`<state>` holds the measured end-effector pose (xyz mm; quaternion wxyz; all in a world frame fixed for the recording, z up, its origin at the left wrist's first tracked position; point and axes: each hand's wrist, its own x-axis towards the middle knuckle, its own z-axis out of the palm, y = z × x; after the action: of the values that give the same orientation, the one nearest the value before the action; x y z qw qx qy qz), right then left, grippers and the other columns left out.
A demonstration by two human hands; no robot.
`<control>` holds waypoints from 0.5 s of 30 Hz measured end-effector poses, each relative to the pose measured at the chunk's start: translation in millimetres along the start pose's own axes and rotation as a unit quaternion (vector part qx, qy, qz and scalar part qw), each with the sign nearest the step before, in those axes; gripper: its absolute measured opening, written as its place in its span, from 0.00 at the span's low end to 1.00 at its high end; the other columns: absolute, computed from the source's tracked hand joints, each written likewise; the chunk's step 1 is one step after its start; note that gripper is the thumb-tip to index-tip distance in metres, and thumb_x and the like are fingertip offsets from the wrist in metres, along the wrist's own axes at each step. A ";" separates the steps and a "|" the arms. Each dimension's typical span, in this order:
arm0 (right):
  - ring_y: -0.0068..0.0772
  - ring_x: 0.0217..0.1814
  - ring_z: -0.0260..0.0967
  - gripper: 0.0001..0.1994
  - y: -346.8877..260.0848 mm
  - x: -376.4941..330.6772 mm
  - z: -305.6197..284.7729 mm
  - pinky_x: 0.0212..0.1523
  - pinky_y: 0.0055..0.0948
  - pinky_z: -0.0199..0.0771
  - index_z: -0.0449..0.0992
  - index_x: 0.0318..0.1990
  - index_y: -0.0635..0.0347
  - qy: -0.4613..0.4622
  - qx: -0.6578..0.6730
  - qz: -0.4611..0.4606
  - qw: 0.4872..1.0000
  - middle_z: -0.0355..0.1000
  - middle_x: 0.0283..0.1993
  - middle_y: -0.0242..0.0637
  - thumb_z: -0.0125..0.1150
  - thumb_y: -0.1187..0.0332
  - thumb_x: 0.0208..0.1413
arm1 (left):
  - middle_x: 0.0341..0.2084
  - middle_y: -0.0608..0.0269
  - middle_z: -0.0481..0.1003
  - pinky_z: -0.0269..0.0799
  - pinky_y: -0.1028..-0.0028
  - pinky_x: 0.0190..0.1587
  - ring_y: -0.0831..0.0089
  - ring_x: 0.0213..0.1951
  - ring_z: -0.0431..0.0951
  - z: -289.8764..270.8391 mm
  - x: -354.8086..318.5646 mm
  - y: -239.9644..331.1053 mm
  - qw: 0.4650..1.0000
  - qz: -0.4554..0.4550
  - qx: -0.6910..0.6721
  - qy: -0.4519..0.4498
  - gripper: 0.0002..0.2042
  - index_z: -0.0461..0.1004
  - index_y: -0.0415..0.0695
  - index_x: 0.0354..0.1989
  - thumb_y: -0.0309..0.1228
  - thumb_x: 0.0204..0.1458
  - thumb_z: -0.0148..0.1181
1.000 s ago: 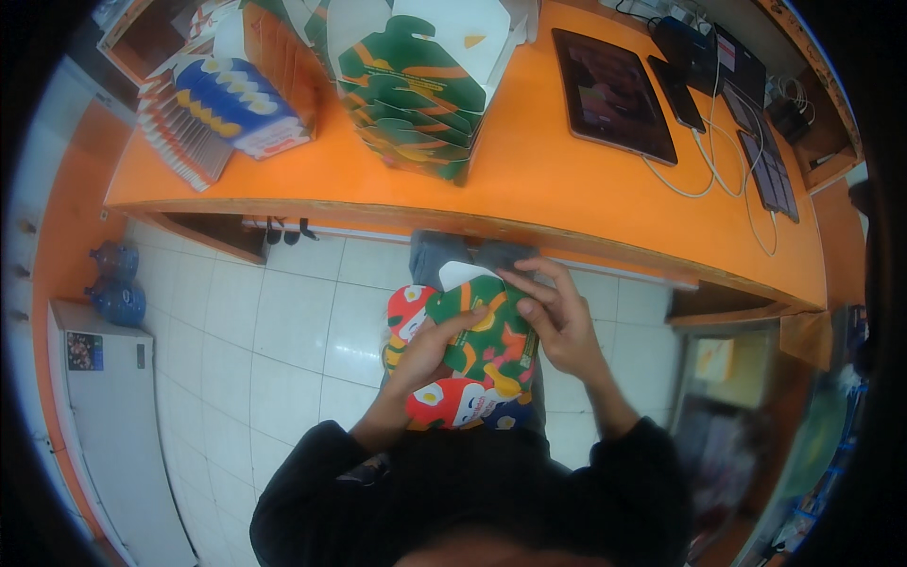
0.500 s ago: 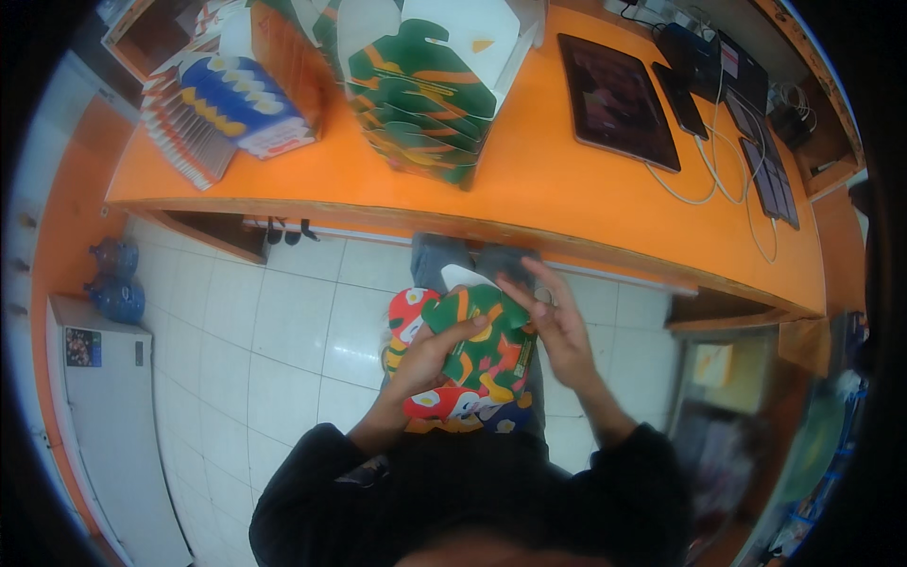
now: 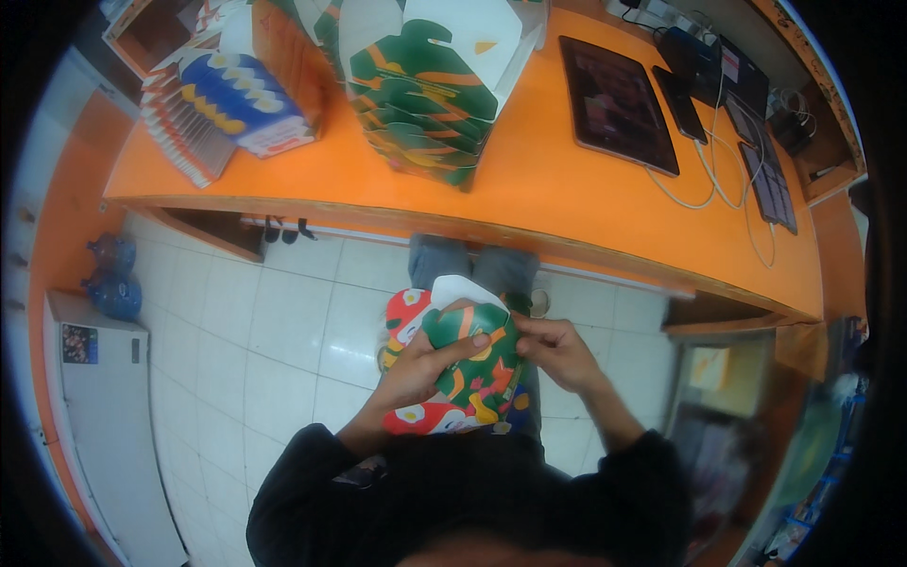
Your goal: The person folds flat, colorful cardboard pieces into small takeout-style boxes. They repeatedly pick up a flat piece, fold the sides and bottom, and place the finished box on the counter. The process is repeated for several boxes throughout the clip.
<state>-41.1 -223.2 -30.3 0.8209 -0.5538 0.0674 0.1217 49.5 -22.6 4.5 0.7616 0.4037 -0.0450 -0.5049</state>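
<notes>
A green patterned paper food box [image 3: 480, 364] is held over my lap, its white inner flap [image 3: 458, 288] standing up at the far end. My left hand [image 3: 420, 367] grips it from the left, thumb lying across its printed face and the other fingers out of sight behind. At the box's right edge my right hand [image 3: 559, 353] pinches a side flap between bent fingers and thumb. Red printed card with egg pictures [image 3: 408, 307] lies beneath and beside the box on my lap.
On the orange desk [image 3: 529, 180] stand nested green boxes [image 3: 420, 104], blue-and-white boxes [image 3: 248, 104] and stacked orange-edged cartons [image 3: 184, 123]. A tablet [image 3: 619, 104], phones [image 3: 678, 104] and cables lie at the right. Blue water bottles [image 3: 115, 295] and a white cabinet [image 3: 118, 406] stand left.
My right hand has gone from spread fingers beside the box to a pinch on its right edge. The box now looks rounder, and its white flap shows more.
</notes>
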 end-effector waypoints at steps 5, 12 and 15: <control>0.20 0.44 0.71 0.19 -1.7 -2.6 3.2 0.48 0.20 0.70 0.71 0.54 0.67 0.032 -0.051 -0.029 0.998 0.76 0.44 0.38 0.60 0.70 0.56 | 0.40 0.59 0.73 0.74 0.74 0.44 0.72 0.43 0.76 10.1 -3.7 -0.3 0.999 0.030 0.025 0.021 0.15 0.65 0.40 0.49 0.27 0.54 0.58; 0.16 0.40 0.71 0.17 -8.4 0.3 9.2 0.44 0.19 0.72 0.74 0.52 0.62 0.072 -0.172 -0.079 0.979 0.78 0.40 0.37 0.62 0.71 0.54 | 0.43 0.57 0.72 0.74 0.72 0.45 0.70 0.45 0.76 9.7 -4.9 -4.2 0.997 0.059 0.044 0.040 0.19 0.63 0.39 0.54 0.27 0.54 0.58; 0.16 0.40 0.72 0.16 -13.5 0.0 8.8 0.43 0.19 0.72 0.76 0.51 0.60 0.079 -0.207 -0.088 0.971 0.78 0.40 0.36 0.63 0.71 0.54 | 0.45 0.56 0.71 0.74 0.71 0.47 0.68 0.46 0.75 9.9 -6.8 -7.5 0.997 0.055 0.034 0.048 0.21 0.61 0.39 0.56 0.27 0.54 0.57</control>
<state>-37.6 -219.9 -15.0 0.6883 -0.7230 0.0561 0.0164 36.0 -24.1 8.4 0.7751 0.4503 -0.0480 -0.4407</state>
